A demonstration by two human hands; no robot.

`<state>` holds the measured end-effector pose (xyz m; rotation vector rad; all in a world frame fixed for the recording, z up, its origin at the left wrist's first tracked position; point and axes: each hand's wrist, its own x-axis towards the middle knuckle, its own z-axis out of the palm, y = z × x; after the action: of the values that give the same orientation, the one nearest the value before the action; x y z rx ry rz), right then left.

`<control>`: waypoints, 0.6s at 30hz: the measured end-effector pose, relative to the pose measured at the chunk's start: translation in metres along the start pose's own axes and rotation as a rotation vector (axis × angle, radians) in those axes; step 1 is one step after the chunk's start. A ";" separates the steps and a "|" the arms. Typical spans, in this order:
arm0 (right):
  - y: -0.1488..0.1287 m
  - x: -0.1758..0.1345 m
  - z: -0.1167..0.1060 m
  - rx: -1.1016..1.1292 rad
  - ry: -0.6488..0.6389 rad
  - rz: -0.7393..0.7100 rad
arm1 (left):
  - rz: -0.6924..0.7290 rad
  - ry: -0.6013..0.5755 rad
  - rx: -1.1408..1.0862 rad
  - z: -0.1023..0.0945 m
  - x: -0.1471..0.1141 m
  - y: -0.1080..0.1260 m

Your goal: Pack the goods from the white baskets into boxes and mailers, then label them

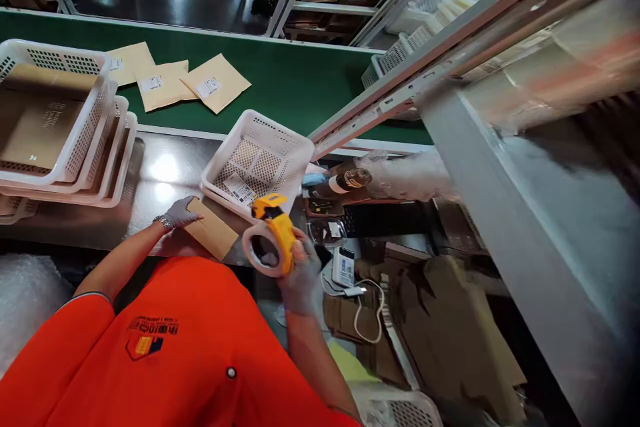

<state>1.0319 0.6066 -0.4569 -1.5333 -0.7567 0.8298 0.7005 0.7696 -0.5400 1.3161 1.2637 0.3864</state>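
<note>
My right hand (pixel 301 277), in a grey glove, grips a yellow tape dispenser (pixel 281 230) with a roll of tape on it, held up in front of the basket. On the steel table my gloved left hand (pixel 181 213) holds the far left end of a small brown cardboard box (pixel 213 230), fingers closed at its edge. Just beyond the box sits a white plastic basket (pixel 295 147), with a paper slip bearing a barcode label (pixel 240 188) lying inside it. The dispenser hides part of the basket's near rim.
Stacked white baskets (pixel 75 140) holding flat cardboard stand at the left. Several labelled padded envelopes (pixel 217 83) lie on the green conveyor belt (pixel 300 87). A metal frame post (pixel 520 207) slants across the right, near a bottle (pixel 350 180), a keyboard (pixel 385 219) and cardboard (pixel 450 320).
</note>
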 end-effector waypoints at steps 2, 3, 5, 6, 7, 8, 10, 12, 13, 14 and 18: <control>0.007 0.001 0.047 0.001 -0.117 0.053 | 0.011 0.005 -0.018 0.002 0.000 -0.001; 0.012 0.001 0.068 -0.025 -0.181 0.059 | 0.027 0.004 -0.017 0.003 0.001 -0.002; 0.023 0.002 0.096 -0.068 -0.276 0.058 | 0.069 -0.001 -0.005 0.005 0.001 -0.003; 0.027 0.003 0.103 -0.080 -0.304 0.055 | 0.084 -0.004 -0.002 0.006 0.001 -0.004; 0.031 0.003 0.105 -0.087 -0.318 0.050 | 0.093 -0.006 -0.005 0.007 0.000 -0.004; 0.033 0.004 0.104 -0.094 -0.323 0.043 | 0.089 -0.001 -0.013 0.008 -0.001 -0.003; 0.037 0.005 0.096 -0.115 -0.322 0.024 | 0.053 0.056 -0.034 0.008 -0.004 -0.001; 0.040 0.006 0.088 -0.130 -0.306 0.005 | 0.022 0.223 -0.051 0.007 -0.011 0.003; 0.041 0.005 0.085 -0.137 -0.300 -0.003 | 0.018 0.337 -0.058 0.007 -0.015 0.006; 0.041 0.005 0.083 -0.144 -0.298 -0.009 | 0.024 0.446 -0.067 0.007 -0.019 0.009; 0.043 0.004 0.084 -0.164 -0.302 -0.030 | 0.027 0.476 -0.106 0.012 -0.033 0.023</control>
<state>0.9640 0.6494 -0.5063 -1.5543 -1.0884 1.0105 0.7080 0.7437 -0.5081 1.1889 1.5924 0.8102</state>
